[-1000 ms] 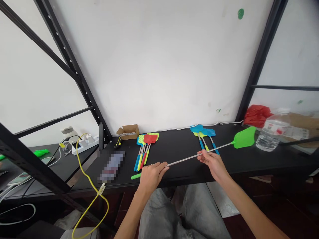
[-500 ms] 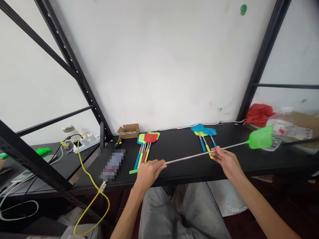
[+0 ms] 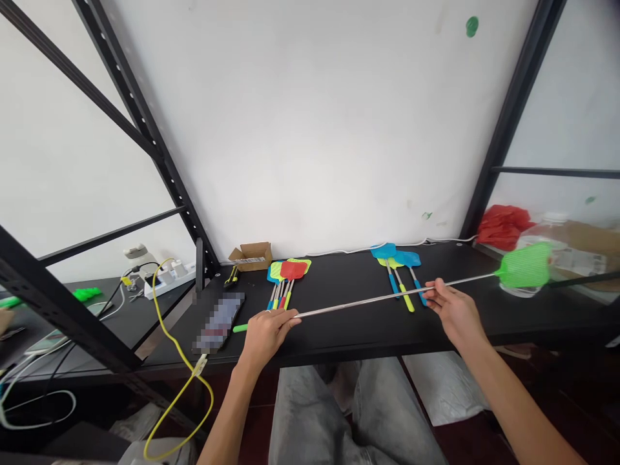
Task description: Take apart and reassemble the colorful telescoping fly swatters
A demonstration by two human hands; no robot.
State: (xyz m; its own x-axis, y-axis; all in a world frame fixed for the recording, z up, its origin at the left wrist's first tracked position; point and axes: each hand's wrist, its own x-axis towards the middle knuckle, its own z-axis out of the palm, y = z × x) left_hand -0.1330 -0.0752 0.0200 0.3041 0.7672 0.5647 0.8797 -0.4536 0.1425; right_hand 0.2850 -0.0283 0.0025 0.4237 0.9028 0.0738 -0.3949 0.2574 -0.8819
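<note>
A green fly swatter (image 3: 363, 302) with a long metal rod stretches across the front of me, its mesh head at the right and its green grip at the left. My left hand (image 3: 268, 332) is closed around the rod close to the grip. Farther along, my right hand (image 3: 453, 310) pinches the rod between thumb and fingers, short of the head. Behind my left hand lies a bunch of fly swatters (image 3: 294, 270) with red, blue and yellow-green heads. Another group of blue and yellow-green fly swatters (image 3: 407, 258) lies behind the rod, left of my right hand.
On the black table (image 3: 339, 336) are a small open cardboard box (image 3: 252, 258), a yellow-black cutter (image 3: 232, 276) and a blurred phone (image 3: 219, 323) with a yellow cable (image 3: 169, 332). A power strip (image 3: 169, 281) stands left. A red bag (image 3: 504, 226) lies beyond the right-hand frame post.
Both hands have moved apart: the left one leftward, the right one rightward. The green swatter now spans wider, with its head farther right and its grip farther left.
</note>
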